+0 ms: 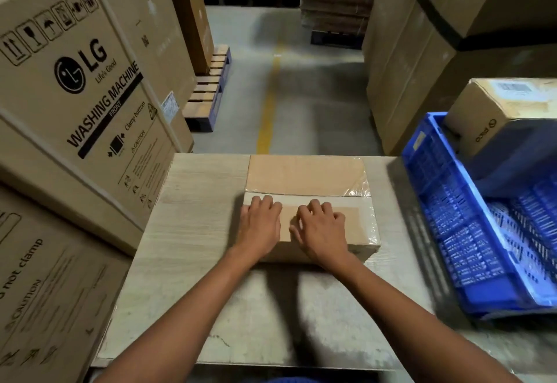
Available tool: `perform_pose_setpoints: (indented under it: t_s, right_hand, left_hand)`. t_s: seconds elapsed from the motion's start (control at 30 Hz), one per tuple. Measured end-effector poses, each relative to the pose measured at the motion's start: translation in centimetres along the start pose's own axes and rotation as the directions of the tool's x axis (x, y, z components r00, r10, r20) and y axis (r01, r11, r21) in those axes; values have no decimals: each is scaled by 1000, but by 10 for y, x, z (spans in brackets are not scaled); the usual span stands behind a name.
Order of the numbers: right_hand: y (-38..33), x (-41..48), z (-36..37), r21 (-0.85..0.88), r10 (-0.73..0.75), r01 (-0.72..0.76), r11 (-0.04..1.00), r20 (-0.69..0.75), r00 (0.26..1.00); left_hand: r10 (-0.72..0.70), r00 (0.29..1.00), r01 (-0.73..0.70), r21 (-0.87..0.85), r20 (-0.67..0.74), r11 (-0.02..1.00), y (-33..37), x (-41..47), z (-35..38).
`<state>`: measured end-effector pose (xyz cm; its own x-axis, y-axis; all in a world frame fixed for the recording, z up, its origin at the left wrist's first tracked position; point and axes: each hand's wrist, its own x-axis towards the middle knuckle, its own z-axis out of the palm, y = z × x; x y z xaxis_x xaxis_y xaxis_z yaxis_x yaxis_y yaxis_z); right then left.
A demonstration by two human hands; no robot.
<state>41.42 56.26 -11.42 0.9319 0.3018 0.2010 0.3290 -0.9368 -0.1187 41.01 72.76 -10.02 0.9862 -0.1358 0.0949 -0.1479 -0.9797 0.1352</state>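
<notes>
Cardboard box (pixel 304 174), brown, closed, with glossy clear tape over its top and right corner; no writing legible on it. Location: flat on the pale table (pixel 193 220), towards the far edge, centre.

Left hand (pixel 260 226) and right hand (pixel 321 233): both palm-down on the near half of the box top, side by side, fingers bent at the knuckles with tips on the pale strip along the seam; pressing, gripping nothing.

Large carton (pixel 75 81), left of the table: printed "LG Life's Good", "WASHING MACHINE", "FRONT", "Clamp bottom", "CAUTION", plus handling pictograms.

Lower carton (pixel 45 292), beneath it: "not clamp" and "CAUTION" readable.

Blue crate (pixel 452 217), perforated plastic, on the right of the table.

Small carton (pixel 494 111), resting in the crate's far end: "pico" printed, seen upside down; white label on top too blurred to read.
</notes>
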Motion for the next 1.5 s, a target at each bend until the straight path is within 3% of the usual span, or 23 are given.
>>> perform_pose_setpoints:
  t_s: [0.23, 0.47, 0.7, 0.83, 0.97, 1.07, 1.17, 1.27, 1.4, 1.5]
  right_hand:
    - [3, 28, 10, 101, -94, 63, 993, 334, 938]
    - [10, 54, -9, 24, -129, 128, 992, 307, 943]
    - [25, 104, -15, -15, -17, 32, 999, 607, 795]
    - [29, 100, -8, -40, -33, 68, 997, 576, 817]
    - [32, 102, -14, 49, -65, 45, 998, 595, 801]
    - [52, 101, -26, 122, -101, 40, 992, 550, 829]
    - [70, 76, -21, 35, 5, -25, 999, 486, 874]
    - [67, 52, -6, -68, 51, -20, 998, 496, 867]
    - [63, 59, -12, -63, 64, -37, 997, 518, 853]
    - [55, 52, -15, -59, 123, -108, 992, 454, 882]
  left_hand:
    - [-57, 989, 64, -49, 139, 997, -5, 23, 8]
    - [15, 994, -28, 120, 108, 992, -7, 50, -5]
    - [-10, 967, 10, -1, 253, 1000, -12, 91, 7]
    - [-38, 970, 33, 27, 241, 999, -8, 94, 15]
    - [-53, 957, 52, 11, 286, 999, -5, 96, 8]
    - [56, 957, -27, -105, 284, 994, 5, 90, 5]
    - [153, 957, -122, -138, 247, 983, 24, 71, 14]
    - [89, 970, -68, -102, 227, 992, 34, 62, 24]
    - [84, 965, -68, -75, 248, 995, 36, 66, 18]
    - [67, 976, -38, -142, 207, 989, 42, 60, 10]
